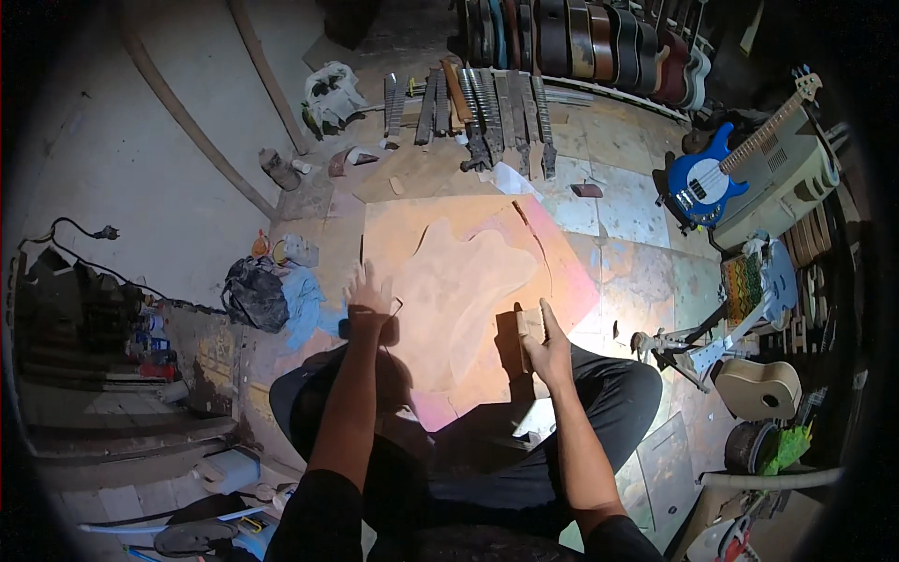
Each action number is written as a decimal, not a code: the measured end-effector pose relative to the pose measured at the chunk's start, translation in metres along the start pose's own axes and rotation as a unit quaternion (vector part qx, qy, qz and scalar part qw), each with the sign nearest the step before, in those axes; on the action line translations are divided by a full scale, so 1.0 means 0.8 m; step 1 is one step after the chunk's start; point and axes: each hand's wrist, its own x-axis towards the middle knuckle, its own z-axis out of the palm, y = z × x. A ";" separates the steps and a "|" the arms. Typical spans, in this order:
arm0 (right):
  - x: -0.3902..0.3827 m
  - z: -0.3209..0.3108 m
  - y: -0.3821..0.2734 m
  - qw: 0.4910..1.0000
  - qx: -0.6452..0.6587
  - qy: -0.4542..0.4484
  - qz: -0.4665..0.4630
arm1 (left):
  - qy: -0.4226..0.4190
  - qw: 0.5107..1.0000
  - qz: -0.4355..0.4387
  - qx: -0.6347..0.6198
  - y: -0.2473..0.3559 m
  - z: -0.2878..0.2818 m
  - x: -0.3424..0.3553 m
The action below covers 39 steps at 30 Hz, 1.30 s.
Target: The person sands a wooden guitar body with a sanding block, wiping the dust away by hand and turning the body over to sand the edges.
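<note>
A pale, guitar-body-shaped piece (461, 281) lies flat on an orange board with pink patches (571, 287), which is in front of me over my folded legs. My left hand (371, 298) rests beside the shape's left side, on or just over the board, fingers spread and holding nothing. Near the board's lower right, my right hand (551, 347) grips a small rectangular light-brown block (528, 324), thumb over its face. A dark slit or thin strip (523, 217) runs along the board's upper right.
Guitar necks (468, 108) lie behind the board, below a row of guitar bodies (581, 42). A blue bass (707, 178), a stand (693, 356) and an acoustic guitar body (757, 389) line the right. Dark and blue bags (257, 290) sit left, beside a wall (159, 187).
</note>
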 end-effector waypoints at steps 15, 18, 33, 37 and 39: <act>-0.002 0.009 0.027 0.996 -0.043 0.013 -0.074 | -0.138 0.906 0.397 -0.053 0.153 -0.021 -0.221; -0.003 0.004 0.030 0.999 -0.040 0.011 -0.023 | -0.107 0.929 0.347 -0.073 0.121 -0.023 -0.186; -0.025 0.035 -0.020 0.891 0.391 -0.127 0.191 | -0.110 0.979 0.062 -0.161 -0.067 -0.016 0.004; -0.044 0.067 -0.014 0.869 0.424 -0.111 0.230 | -0.084 0.969 0.155 -0.174 -0.066 -0.009 0.018; -0.054 0.095 -0.011 0.866 0.434 -0.102 0.229 | -0.050 0.968 0.188 -0.156 -0.076 -0.013 0.032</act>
